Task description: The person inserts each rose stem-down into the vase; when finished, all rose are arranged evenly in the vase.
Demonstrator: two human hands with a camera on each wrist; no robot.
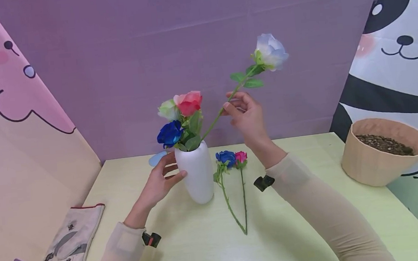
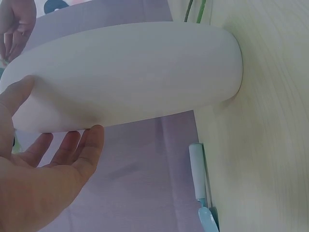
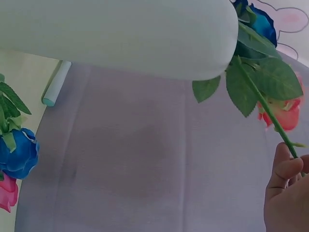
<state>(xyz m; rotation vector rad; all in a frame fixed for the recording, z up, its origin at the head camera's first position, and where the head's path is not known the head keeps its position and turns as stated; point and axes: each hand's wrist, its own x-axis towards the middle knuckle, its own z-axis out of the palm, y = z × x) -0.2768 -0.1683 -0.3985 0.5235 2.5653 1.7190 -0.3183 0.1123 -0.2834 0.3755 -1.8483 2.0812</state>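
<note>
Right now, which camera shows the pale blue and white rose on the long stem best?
The head view: the whole pale blue and white fabric rose shows, its green stem pinched by the right hand. The right wrist view shows only part of that stem. The left wrist view shows none of it.

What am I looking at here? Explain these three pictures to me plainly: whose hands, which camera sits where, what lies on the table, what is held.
There is no machine here: a person works with two bare hands and wears three cameras. The wide picture comes from the head and looks down at a pale table. The other two come from the wrists, so things there look tilted and very close.

The left hand rests against the side of a white vase with its fingers fairly straight. The right hand pinches the stem of a pale blue rose, whose lower end is in the vase beside three other flowers.

Also on the table: two loose flowers, a work glove and a tan pot of soil.
</note>
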